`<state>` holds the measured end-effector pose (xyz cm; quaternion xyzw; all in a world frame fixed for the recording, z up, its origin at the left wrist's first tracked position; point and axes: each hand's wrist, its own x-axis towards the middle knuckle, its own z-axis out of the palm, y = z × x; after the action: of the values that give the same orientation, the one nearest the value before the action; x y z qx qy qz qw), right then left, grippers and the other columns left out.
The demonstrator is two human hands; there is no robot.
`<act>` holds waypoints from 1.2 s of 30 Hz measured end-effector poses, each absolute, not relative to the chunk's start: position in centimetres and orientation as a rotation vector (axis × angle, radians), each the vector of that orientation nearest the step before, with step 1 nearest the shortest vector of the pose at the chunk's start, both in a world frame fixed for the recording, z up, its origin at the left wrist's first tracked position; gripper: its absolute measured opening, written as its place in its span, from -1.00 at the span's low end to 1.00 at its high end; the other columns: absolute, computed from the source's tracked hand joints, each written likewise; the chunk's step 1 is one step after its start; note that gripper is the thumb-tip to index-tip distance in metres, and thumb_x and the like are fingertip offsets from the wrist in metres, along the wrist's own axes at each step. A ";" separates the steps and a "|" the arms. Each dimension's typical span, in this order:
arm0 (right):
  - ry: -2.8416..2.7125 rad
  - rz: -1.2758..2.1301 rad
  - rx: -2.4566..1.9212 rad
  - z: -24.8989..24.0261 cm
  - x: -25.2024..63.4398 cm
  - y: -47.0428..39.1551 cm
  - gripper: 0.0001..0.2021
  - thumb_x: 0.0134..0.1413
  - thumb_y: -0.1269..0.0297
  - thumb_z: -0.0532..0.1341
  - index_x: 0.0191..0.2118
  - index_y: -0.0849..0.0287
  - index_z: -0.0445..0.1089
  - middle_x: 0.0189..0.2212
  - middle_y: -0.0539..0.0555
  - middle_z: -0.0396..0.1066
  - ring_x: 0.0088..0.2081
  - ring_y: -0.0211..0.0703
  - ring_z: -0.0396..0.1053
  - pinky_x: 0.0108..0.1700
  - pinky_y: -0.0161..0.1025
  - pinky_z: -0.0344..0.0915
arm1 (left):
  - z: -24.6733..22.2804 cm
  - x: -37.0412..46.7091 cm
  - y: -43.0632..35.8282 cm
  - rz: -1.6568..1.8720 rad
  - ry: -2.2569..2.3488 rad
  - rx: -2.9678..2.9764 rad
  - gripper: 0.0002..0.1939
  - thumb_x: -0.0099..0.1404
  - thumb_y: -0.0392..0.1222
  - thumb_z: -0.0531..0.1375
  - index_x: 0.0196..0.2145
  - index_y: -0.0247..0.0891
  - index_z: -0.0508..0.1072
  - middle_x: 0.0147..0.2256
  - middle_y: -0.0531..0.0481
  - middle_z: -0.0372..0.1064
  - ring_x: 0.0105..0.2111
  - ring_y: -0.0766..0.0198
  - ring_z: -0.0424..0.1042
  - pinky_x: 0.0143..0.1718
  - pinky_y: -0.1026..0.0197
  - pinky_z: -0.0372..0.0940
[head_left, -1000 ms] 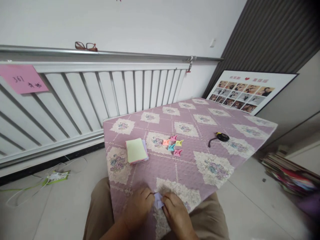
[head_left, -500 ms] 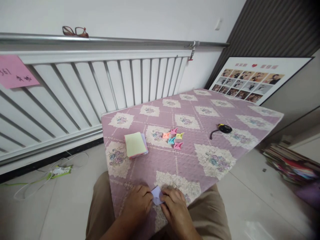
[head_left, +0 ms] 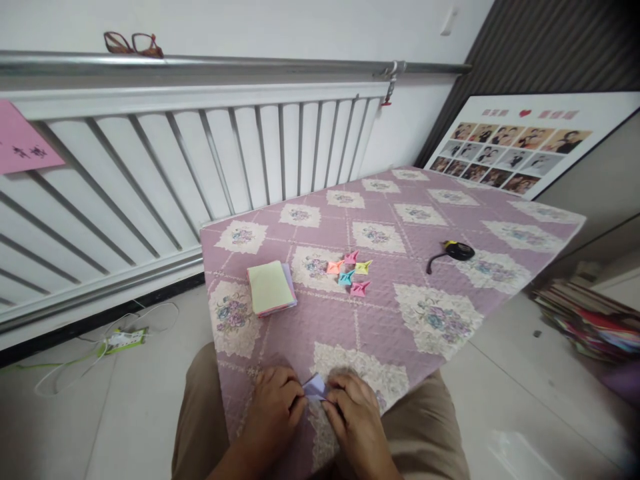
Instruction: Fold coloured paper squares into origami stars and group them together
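A small piece of folded purple paper (head_left: 315, 387) lies between my two hands at the near part of the table. My left hand (head_left: 276, 408) pinches its left corner, and my right hand (head_left: 354, 410) grips its right corner with thumb and fingers. The fingers hide both ends of the paper. Farther up the cloth sits a stack of square colored paper (head_left: 271, 288), pale yellow on top. To its right stand several small folded paper figures (head_left: 349, 273) in pink, orange, blue and yellow.
A black tape measure (head_left: 459, 251) with a strap lies on the right of the flowered tablecloth (head_left: 325, 323). Behind the table stands a white radiator (head_left: 280, 150), with glasses (head_left: 133, 44) on the pipe above. A photo board (head_left: 530, 143) leans at the far right. A power strip (head_left: 125, 340) lies on the floor.
The purple paper has gone from a diamond shape to a flatter, triangular one, its lower part folded up. Both hands stay at its corners. The camera view has shifted slightly.
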<state>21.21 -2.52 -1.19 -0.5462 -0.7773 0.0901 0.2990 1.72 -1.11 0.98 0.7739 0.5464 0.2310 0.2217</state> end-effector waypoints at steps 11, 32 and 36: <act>-1.986 0.145 -1.553 -1.5 21.0 -2.3 -0.89 0.14 0.31 0.20 -0.42 0.04 0.37 -0.16 0.07 0.45 0.01 0.09 0.32 0.00 0.01 0.22 | 0.8 2.0 -0.7 0.598 1.618 2.088 -0.91 0.25 -0.28 0.22 -0.42 -0.20 0.48 -0.29 0.00 0.39 -0.22 0.14 0.31 -0.10 0.03 0.11; -1.915 0.159 -1.695 -1.3 20.0 -2.0 -0.84 0.07 0.38 0.21 -0.50 0.08 0.32 -0.21 0.10 0.43 -0.10 0.05 0.32 -0.11 -0.06 0.19 | 2.2 2.5 1.0 0.248 1.704 2.096 -0.88 0.28 -0.20 0.23 -0.42 -0.23 0.46 -0.28 0.00 0.39 -0.19 0.11 0.31 -0.17 0.08 0.06; -1.918 0.152 -1.705 -1.6 20.0 -2.0 -0.85 0.06 0.38 0.22 -0.51 0.09 0.33 -0.22 0.09 0.43 -0.10 0.04 0.32 -0.09 -0.06 0.19 | 2.4 2.4 1.2 0.208 1.692 2.094 -0.88 0.29 -0.18 0.23 -0.40 -0.22 0.46 -0.26 0.01 0.39 -0.18 0.12 0.31 -0.16 0.08 0.06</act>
<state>19.97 -1.95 -1.58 -0.6364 -0.7159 0.0566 0.2817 2.41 1.17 2.43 0.7566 0.6115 0.0750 0.2190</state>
